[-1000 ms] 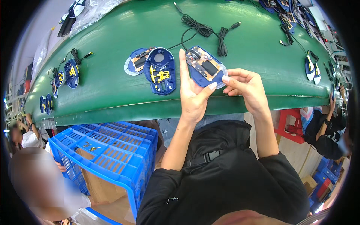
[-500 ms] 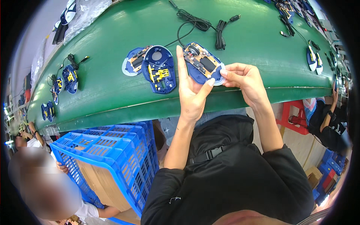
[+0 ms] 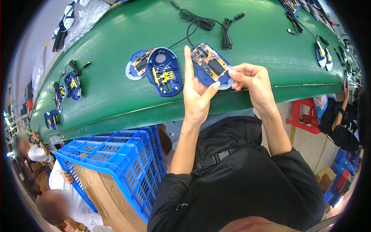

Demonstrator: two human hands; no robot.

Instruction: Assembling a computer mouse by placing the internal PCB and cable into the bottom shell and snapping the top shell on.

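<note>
Between my hands is the blue base of a computer mouse point(image 3: 216, 66), its circuit board, scroll wheel and pale curved rim facing up. My left hand point(image 3: 196, 98) supports its left and lower edge, the thumb pressing near the bottom and the index finger stretched up alongside. With thumb and fingers, my right hand point(image 3: 252, 80) pinches the lower right rim. A black cable point(image 3: 198, 22) runs from the base's top. Left of my hands, a blue mouse top shell point(image 3: 176, 86) with yellow inner parts partly covers another mouse base point(image 3: 134, 66).
The green conveyor belt point(image 3: 116, 100) carries opened mice point(image 3: 72, 86) at left and white-and-blue mouse halves point(image 3: 324, 56) at right. Below its near edge, a blue plastic crate point(image 3: 135, 154) stands at my left, where a person in white grips it. A red stool point(image 3: 303, 116) is at right.
The crate and the person beside it have shifted slightly. Both of my hands keep nearly the same grip on the mouse base.
</note>
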